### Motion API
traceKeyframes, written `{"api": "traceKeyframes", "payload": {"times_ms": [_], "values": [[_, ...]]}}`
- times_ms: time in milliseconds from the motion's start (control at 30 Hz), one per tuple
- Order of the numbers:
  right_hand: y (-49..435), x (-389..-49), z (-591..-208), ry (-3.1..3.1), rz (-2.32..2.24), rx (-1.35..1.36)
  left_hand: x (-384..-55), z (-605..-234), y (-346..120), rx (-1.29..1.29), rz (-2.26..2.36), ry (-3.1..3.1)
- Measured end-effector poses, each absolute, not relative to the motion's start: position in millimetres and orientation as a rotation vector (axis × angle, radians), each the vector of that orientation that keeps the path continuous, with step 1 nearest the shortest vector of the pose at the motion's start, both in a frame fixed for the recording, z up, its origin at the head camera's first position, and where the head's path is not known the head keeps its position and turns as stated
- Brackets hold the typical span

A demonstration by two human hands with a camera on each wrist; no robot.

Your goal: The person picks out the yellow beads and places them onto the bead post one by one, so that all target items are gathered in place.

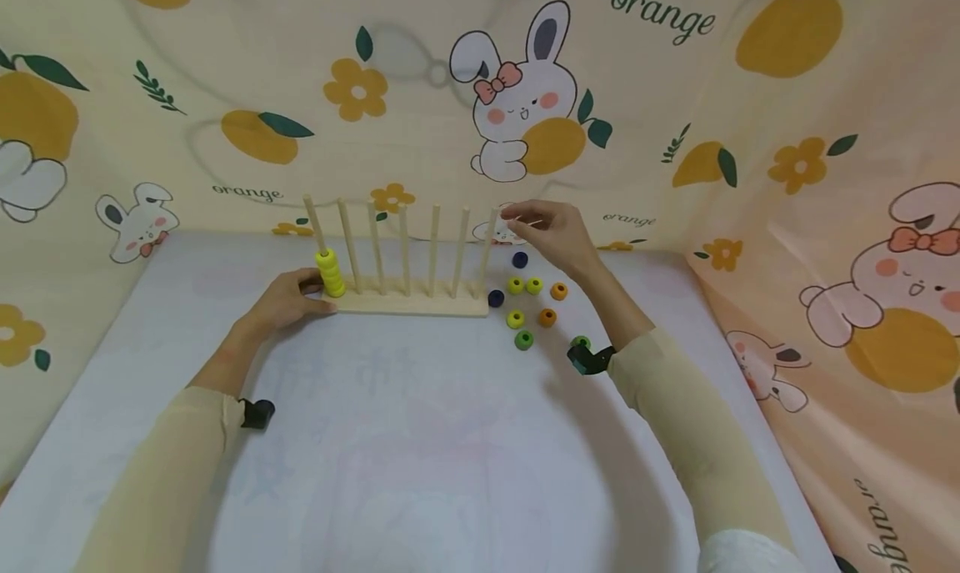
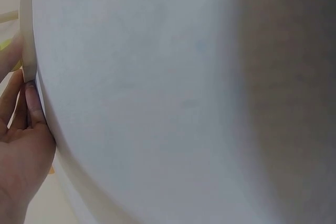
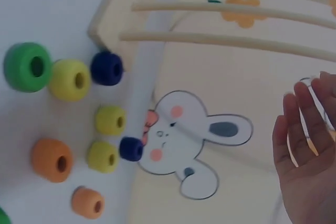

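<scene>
A wooden bead rack (image 1: 412, 305) with several upright pegs stands on the table. Yellow beads (image 1: 330, 274) are stacked on its leftmost peg. My left hand (image 1: 288, 298) grips the left end of the rack's base, thumb along the front side and fingers behind, beside the yellow stack. In the left wrist view, fingertips (image 2: 32, 98) are right at the base's end. My right hand (image 1: 551, 229) is raised, its fingertips close to the top of the rightmost peg (image 1: 487, 252). No bead shows between them. In the right wrist view, the right hand's fingers (image 3: 310, 114) are extended and slightly spread.
Loose beads lie right of the rack: dark blue (image 1: 496, 299), yellow (image 1: 515, 319), orange (image 1: 548, 317) and green (image 1: 523, 339). Another green bead (image 1: 581, 342) is partly behind the right wrist's black camera (image 1: 590, 359). A patterned cloth (image 1: 420, 156) hangs behind the white table (image 1: 390, 439).
</scene>
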State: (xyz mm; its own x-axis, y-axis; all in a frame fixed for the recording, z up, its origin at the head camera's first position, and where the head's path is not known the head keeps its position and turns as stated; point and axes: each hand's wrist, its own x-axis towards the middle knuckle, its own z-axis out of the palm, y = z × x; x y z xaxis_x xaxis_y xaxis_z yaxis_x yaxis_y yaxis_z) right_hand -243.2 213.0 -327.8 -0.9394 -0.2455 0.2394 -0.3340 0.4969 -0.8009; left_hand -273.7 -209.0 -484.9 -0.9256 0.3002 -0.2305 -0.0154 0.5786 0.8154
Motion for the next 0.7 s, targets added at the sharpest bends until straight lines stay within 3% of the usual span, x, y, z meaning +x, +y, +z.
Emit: {"api": "traceKeyframes", "payload": {"times_ms": [300, 533, 700], "values": [[226, -237, -342, -2.615, 1.494, 0.473, -278, -488, -214, 0.240, 1.257, 2.479], [254, -258, -390, -2.636, 1.502, 0.383, -278, -490, -214, 0.251, 1.252, 2.486], [262, -259, -403, -2.660, 1.502, 0.308, -277, -489, -213, 0.255, 1.242, 2.495]]}}
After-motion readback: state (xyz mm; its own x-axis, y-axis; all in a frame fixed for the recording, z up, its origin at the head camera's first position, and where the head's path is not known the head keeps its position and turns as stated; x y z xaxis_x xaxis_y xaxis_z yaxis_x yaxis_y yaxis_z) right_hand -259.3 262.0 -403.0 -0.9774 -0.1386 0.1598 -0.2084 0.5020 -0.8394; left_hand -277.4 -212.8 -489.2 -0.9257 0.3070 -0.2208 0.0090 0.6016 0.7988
